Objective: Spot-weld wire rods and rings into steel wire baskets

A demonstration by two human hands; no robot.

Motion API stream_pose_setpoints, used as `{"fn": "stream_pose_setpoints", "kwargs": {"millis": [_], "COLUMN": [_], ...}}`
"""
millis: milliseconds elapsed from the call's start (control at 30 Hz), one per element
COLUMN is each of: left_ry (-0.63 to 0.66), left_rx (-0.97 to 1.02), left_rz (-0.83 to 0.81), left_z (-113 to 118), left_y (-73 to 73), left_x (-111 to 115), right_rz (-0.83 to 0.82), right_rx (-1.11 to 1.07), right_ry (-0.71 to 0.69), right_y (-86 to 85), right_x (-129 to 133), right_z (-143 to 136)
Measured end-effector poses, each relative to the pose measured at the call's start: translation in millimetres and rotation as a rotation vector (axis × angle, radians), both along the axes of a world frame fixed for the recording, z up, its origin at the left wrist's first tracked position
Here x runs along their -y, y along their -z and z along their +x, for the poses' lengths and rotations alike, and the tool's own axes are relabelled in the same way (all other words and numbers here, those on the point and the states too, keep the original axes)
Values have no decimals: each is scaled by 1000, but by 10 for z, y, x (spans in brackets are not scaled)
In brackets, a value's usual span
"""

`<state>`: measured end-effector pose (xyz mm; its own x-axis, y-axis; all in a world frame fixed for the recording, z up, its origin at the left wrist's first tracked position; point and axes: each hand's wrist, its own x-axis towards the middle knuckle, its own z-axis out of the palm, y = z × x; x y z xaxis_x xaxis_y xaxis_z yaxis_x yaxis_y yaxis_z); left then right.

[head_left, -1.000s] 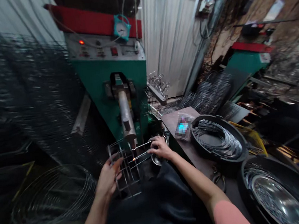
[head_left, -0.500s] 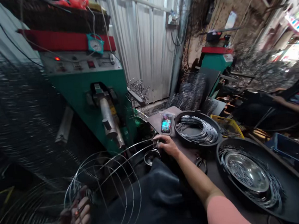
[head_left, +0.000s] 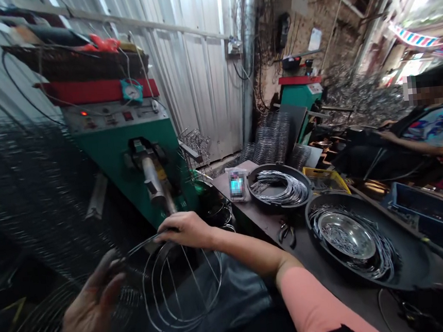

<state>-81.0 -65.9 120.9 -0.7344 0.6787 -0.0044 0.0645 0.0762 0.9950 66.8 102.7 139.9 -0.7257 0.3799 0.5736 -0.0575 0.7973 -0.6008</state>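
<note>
Right grip (head_left: 186, 228): back of the hand uppermost, fingers curled over the upper edge of a round wire frame (head_left: 194, 275), clasping it. The frame hangs below that grip, tilted, its curved wires and straight cross rods showing against the dark apron (head_left: 236, 288) over the person's lap. Left grip (head_left: 90, 304): lower left, blurred, thumb and fingers raised near the wire that reaches out leftward from the right grip; cannot tell whether it touches or grasps that wire. Coiled wire rings (head_left: 37, 326) lie low behind and beside the left grip.

Ahead: green machine (head_left: 123, 151), red top, small red light lit, teal-cased gauge (head_left: 132, 92) at its front. Its metal arm (head_left: 154, 185) slopes down toward the right grip; contact between the two unclear.

Right side: dark surface (head_left: 265, 219) with a phone (head_left: 236, 185), its screen lit. Just beside it, a black pan (head_left: 309, 186) with a bundle of bent wires (head_left: 285, 189). Pliers (head_left: 287, 234) near that pan. Nearer, a larger black pan (head_left: 412, 268) with more wire and a steel bowl (head_left: 368, 246) of small metal pieces. Yellow crate (head_left: 337, 179) behind. Far right: another person (head_left: 431, 129), seen from the side, arms forward.
</note>
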Motion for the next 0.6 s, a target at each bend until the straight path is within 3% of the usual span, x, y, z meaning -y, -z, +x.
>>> {"fn": "stream_pose_setpoints", "kwargs": {"millis": [167,233,300,367,467,600], "left_ry": [60,63,82,132,185,254], "left_rx": [-682,-715,-585,-342,-18,132], "left_rz": [81,62,17,-58,-185,-225], "left_z": [222,189,105,6,-105,-165], "left_y": [-564,-701,-707,-557,-141,317], "left_x": [-193,-277,-384,-510,-688,-815], "right_rz": [-94,-64,-31,-40,-127,-212], "right_rx": [-27,0,45,107,226,331], "right_ry": [39,52,90,141,215,252], "right_y": [-362,-427,-364,-163,290,783], "right_x": [-85,-236,-413,-568,-702,-749], "right_z": [113,119,104,82,61,52]}}
